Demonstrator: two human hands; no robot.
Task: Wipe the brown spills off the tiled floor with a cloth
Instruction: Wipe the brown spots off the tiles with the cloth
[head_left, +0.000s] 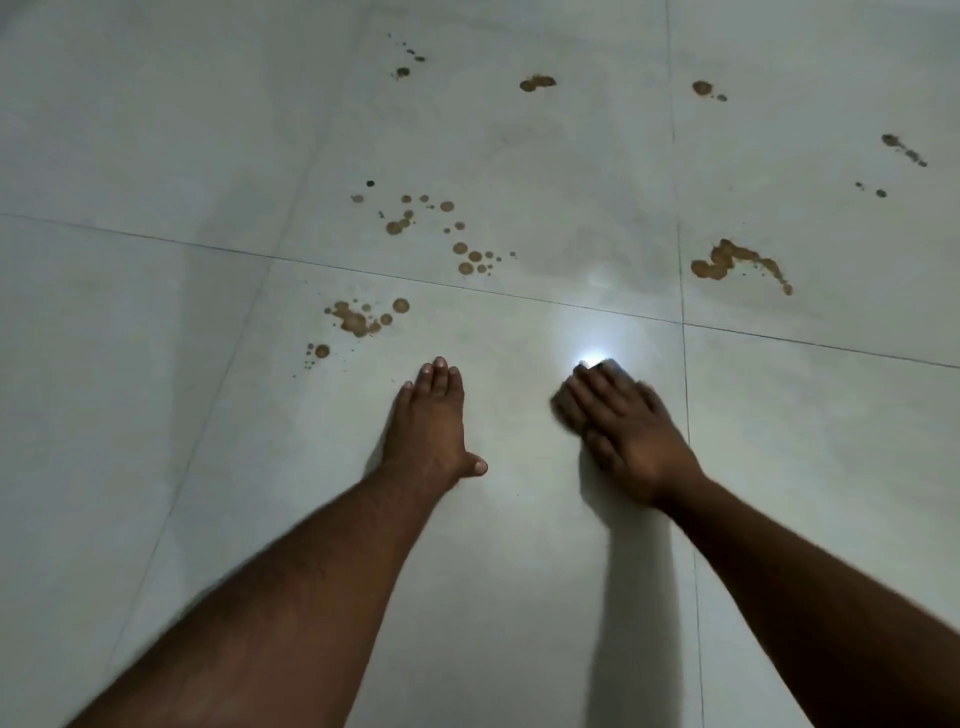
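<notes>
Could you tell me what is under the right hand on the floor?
The right hand lies flat on the pale tiled floor, blurred. No cloth shows at its edges; whatever lies beneath the palm is covered.

Pale tiled floor (156, 415) with thin grout lines (519, 297). Brown spills (358, 319) lie scattered across the far tiles, left to right. Both hands rest on a near tile.

Bright white glare spot (594, 358) on the glossy surface, right of centre at mid-distance, ringed by a soft pale halo. Dark cast shadow (636, 582) running from the middle toward the near edge, right of centre, narrow and soft-edged.
</notes>
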